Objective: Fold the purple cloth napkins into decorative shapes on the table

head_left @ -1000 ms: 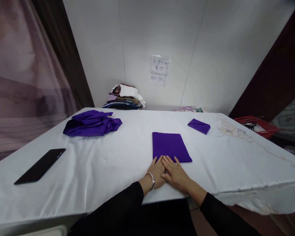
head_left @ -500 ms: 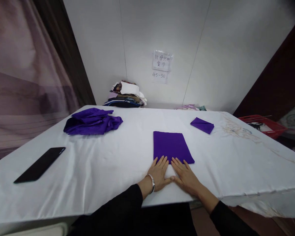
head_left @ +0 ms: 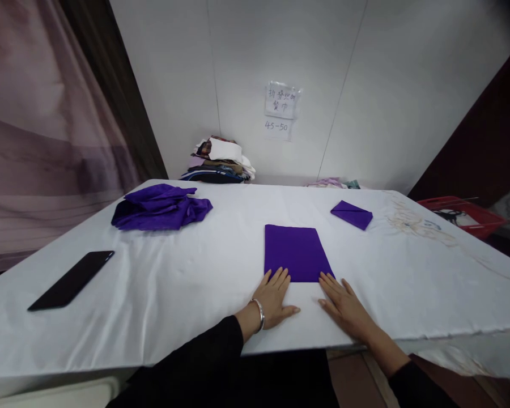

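Note:
A purple cloth napkin [head_left: 296, 253], folded into a flat square, lies in front of me on the white tablecloth [head_left: 221, 243]. Flat on its near left corner rest the fingertips of my left hand [head_left: 272, 297], which is open and has a silver bangle at the wrist. My right hand [head_left: 347, 309] is also open, palm down, its fingertips at the napkin's near right corner. Farther right lies a smaller folded purple napkin [head_left: 352, 215] with a slanting fold line. A loose heap of purple cloth [head_left: 161, 208] sits at the back left.
On the left of the table lies a black flat slab [head_left: 72, 280], like a phone or tablet. Stacked clothes [head_left: 221, 161] stand behind the far edge against the wall. A red basket [head_left: 471, 218] is beyond the right edge. A handwritten paper sign [head_left: 280, 107] hangs on the wall.
My right hand has slid right along the napkin's near edge, from its middle to the right corner. My left hand stays at the left corner. The view has shifted slightly.

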`<control>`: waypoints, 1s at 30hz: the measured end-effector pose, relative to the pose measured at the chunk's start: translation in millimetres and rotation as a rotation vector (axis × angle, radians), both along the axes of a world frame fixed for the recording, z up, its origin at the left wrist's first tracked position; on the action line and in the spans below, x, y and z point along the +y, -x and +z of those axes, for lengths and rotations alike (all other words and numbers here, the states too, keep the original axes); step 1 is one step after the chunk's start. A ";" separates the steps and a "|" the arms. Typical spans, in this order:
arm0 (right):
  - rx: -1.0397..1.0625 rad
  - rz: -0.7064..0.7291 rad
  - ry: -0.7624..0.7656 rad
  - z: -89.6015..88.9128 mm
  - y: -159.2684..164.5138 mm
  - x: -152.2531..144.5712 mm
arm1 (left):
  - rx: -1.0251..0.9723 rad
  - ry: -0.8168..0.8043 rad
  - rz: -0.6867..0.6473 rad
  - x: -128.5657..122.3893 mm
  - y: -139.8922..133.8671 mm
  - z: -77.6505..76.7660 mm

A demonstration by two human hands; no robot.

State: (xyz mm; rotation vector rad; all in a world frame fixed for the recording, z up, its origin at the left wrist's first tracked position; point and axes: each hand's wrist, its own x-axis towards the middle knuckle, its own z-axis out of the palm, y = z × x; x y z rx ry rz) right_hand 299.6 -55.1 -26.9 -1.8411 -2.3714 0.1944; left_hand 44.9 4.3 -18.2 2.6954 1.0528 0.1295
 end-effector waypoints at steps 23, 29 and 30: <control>-0.009 -0.049 -0.019 0.6 -10.0 -4.1 | -0.052 -0.003 -0.170 -13.0 -95.1 11.8; 0.005 -0.052 -0.043 -2.1 -11.8 -3.4 | -0.039 0.013 -0.114 -6.4 -85.7 -3.1; 0.008 -0.054 -0.053 -2.5 -11.9 -3.6 | -0.037 0.016 -0.100 -5.8 -77.1 -4.3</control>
